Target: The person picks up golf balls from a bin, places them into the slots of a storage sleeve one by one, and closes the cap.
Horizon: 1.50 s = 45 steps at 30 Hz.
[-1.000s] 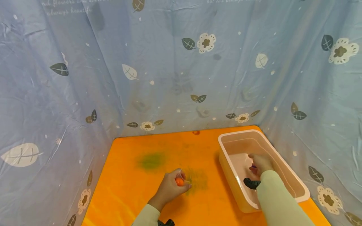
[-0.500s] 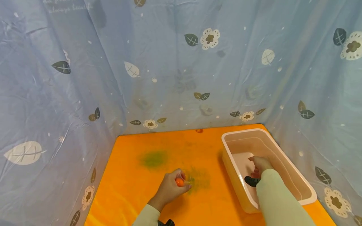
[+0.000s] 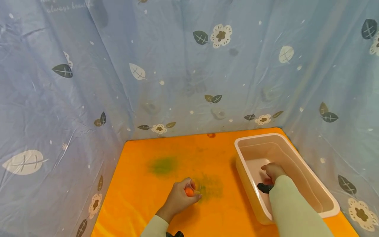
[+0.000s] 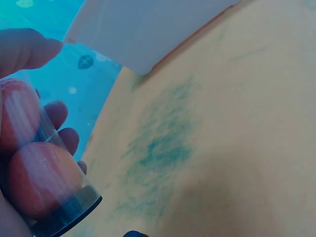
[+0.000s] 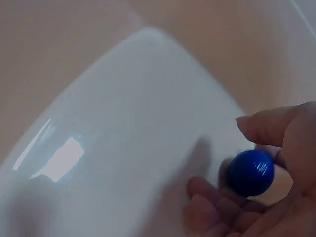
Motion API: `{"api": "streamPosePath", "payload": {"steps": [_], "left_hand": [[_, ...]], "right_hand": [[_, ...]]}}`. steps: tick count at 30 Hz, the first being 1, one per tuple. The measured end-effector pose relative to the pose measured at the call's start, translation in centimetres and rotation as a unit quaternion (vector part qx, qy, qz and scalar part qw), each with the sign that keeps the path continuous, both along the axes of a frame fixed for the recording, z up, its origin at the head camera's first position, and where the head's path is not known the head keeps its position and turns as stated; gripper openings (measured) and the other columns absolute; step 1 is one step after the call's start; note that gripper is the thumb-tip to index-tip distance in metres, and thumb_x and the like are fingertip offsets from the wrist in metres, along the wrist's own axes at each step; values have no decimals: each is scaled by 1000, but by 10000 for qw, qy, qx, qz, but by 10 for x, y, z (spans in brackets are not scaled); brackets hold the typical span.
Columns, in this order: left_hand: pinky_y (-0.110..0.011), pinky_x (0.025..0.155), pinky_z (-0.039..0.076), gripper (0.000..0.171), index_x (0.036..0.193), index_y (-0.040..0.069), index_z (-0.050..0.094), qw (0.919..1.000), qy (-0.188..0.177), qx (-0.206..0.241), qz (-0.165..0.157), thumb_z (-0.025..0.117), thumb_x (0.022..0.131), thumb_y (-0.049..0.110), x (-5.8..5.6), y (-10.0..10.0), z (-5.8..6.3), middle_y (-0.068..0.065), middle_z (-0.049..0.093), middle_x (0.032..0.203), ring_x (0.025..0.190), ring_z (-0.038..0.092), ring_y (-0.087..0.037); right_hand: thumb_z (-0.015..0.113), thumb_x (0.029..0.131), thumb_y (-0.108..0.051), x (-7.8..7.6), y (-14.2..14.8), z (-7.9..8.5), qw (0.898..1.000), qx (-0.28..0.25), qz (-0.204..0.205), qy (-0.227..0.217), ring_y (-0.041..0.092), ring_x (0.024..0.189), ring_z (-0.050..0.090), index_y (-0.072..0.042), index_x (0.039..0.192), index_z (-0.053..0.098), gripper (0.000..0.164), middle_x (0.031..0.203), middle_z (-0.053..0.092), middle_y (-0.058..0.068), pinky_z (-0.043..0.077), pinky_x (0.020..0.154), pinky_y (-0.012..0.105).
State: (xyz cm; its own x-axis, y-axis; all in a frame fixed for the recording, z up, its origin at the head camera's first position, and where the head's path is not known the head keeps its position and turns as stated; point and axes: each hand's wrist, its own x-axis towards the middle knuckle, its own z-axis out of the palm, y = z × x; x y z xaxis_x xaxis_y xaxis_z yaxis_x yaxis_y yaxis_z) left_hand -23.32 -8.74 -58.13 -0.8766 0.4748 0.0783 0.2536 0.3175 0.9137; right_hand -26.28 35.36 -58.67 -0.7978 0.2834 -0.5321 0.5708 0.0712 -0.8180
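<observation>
My left hand (image 3: 174,200) grips a clear tube (image 3: 196,185) over the middle of the table, with an orange ball (image 3: 189,191) showing inside. Two balls appear through its wall in the left wrist view, the lower ball (image 4: 44,180) just above the dark-rimmed end. Down inside the pale pink bin (image 3: 248,171), at the right, is my right hand (image 3: 273,171). A small blue ball (image 5: 251,173) lies in its curled fingers (image 5: 210,205) in the right wrist view, the thumb a little apart above it. In the head view that ball is hidden by the hand.
The orange table (image 3: 177,151) bears green smudges. Blue-grey patterned curtains (image 3: 177,82) rise behind it and at both sides. The bin stands close to the right-hand curtain (image 3: 349,131).
The head view has shifted slightly, carrying the bin rightward in the picture. My right hand sits nearer the bin's left wall. A purple-blue bit seen at its fingers earlier is now hidden.
</observation>
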Motion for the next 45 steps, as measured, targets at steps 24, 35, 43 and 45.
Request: {"api": "streamPosePath", "payload": {"steps": [24,35,43,45], "left_hand": [[-22,48,46,30,103,3,65,10000,-49,33,21,90,91,14,2,0,0,4,67,72,53,56,-6],[-22,49,47,28,101,13,65,9999,-95,-122,32,91,92,17,2,-3,2,4,67,71,53,58,-6],[-22,49,45,31,101,9,65,9998,-140,-138,59,93,90,19,4,-2,5,3,66,69,52,55,-7],[-22,49,46,32,101,11,65,9998,-119,-154,52,93,90,21,4,-1,5,4,67,70,53,56,-7]], "right_hand": [[63,98,9,-31,0,-16,9873,421,-385,1482,17,75,59,14,115,57,19,88,61,6,54,64,25],[55,106,10,-41,4,5,9887,-89,-367,1448,17,68,68,11,120,47,16,103,55,16,60,65,30],[54,110,5,-38,-5,37,9829,-365,-516,1732,15,77,67,8,147,40,40,132,47,24,62,75,28],[54,111,4,-38,-11,45,9800,-389,-542,1876,14,79,68,9,149,40,41,134,47,23,61,75,26]]}}
